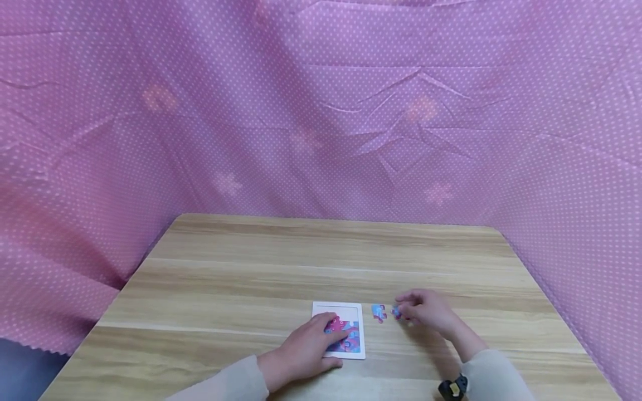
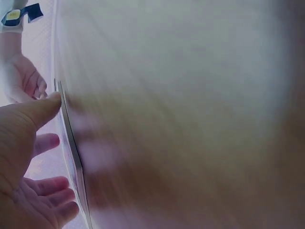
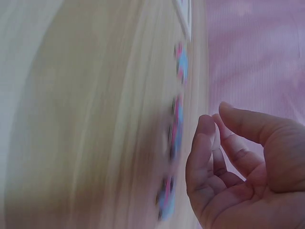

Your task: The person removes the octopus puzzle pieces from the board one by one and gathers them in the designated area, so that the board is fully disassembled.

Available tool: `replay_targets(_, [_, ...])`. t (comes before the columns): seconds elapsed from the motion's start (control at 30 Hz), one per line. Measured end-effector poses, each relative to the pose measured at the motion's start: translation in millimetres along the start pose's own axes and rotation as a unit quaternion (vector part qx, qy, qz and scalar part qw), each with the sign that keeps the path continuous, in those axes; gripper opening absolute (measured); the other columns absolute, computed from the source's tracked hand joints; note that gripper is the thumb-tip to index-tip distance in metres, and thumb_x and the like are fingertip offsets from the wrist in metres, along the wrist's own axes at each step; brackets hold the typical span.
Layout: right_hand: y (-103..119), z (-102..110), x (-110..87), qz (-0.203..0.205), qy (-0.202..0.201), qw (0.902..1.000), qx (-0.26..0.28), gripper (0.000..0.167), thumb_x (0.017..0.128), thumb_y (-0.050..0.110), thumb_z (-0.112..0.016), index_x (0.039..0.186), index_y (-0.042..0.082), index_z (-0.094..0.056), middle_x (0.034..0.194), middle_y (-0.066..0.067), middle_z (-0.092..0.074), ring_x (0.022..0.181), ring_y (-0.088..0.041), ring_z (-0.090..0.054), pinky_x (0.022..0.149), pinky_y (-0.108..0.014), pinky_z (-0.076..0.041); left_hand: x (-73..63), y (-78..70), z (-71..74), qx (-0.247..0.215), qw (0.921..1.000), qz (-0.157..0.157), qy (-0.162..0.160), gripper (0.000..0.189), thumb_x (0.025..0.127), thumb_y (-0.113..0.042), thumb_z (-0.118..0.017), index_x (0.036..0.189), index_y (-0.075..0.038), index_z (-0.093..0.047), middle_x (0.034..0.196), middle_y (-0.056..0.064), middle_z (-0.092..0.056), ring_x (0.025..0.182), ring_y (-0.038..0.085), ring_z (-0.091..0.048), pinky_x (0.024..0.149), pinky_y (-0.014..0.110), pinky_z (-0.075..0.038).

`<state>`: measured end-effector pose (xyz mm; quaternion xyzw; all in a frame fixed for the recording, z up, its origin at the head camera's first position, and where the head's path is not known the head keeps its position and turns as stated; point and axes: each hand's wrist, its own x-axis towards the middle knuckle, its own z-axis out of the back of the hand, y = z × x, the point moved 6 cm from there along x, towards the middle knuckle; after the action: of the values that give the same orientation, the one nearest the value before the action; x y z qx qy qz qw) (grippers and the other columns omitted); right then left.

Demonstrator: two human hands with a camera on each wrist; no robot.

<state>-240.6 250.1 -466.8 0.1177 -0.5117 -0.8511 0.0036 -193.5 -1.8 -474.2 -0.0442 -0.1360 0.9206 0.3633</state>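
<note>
A white-framed jigsaw board [image 1: 355,310] lies on the wooden table, partly filled with pink and blue pieces. My left hand [image 1: 306,348] rests across its left side, fingers spread over the picture and thumb at the near edge. The hand covers part of the picture. Right of the board lies a loose blue and pink puzzle piece [image 1: 378,313]. Beside it, a second puzzle piece [image 1: 396,312] is partly hidden by my right hand [image 1: 431,313]. In the right wrist view that hand hovers with loosely bent fingers, holding nothing, and a third puzzle piece [image 3: 166,202] lies below it.
The wooden table [image 1: 225,267] extends around the board, with its far edge against a pink dotted curtain [image 1: 321,139]. That curtain also hangs along both sides. A dark band with a small device [image 1: 453,388] is worn on the right wrist.
</note>
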Motion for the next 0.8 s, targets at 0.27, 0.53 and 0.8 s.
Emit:
replay_targets(0.27, [29.3, -45.4, 4.1, 0.064, 0.051, 0.9962, 0.030, 0.026, 0.087, 0.005, -0.066, 0.109, -0.009, -0.062, 0.086, -0.012, -0.066, 0.076, -0.025, -0.063, 0.063, -0.036, -0.055, -12.2, 15.0, 6.6, -0.017, 0.9998, 0.009, 0.003, 0.056, 0.086, -0.048, -0.066, 0.137, -0.030, -0.053, 0.142, 0.012, -0.040, 0.130, 0.029, -0.039, 0.101, 0.045, -0.039])
replay_targets(0.53, [46.0, -76.8, 8.0, 0.069, 0.067, 0.9954, 0.004, 0.023, 0.087, 0.009, -0.067, 0.108, -0.001, -0.065, 0.083, -0.004, -0.063, 0.071, -0.021, -0.060, 0.063, -0.034, -0.053, -29.4, 23.7, 12.5, -0.006, 0.9988, -0.046, -0.016, 0.050, 0.089, -0.045, -0.063, 0.135, -0.025, -0.056, 0.140, 0.018, -0.042, 0.128, 0.032, -0.041, 0.102, 0.046, -0.038])
replay_targets(0.8, [61.5, -109.0, 9.0, 0.074, 0.089, 0.9932, 0.009, 0.020, 0.087, 0.004, -0.066, 0.105, -0.002, -0.066, 0.082, -0.005, -0.065, 0.073, -0.021, -0.064, 0.064, -0.034, -0.055, -41.4, 27.4, 12.1, 0.013, 0.9954, -0.084, -0.044, 0.047, 0.090, -0.043, -0.063, 0.132, -0.022, -0.059, 0.137, 0.018, -0.045, 0.126, 0.032, -0.044, 0.099, 0.046, -0.040])
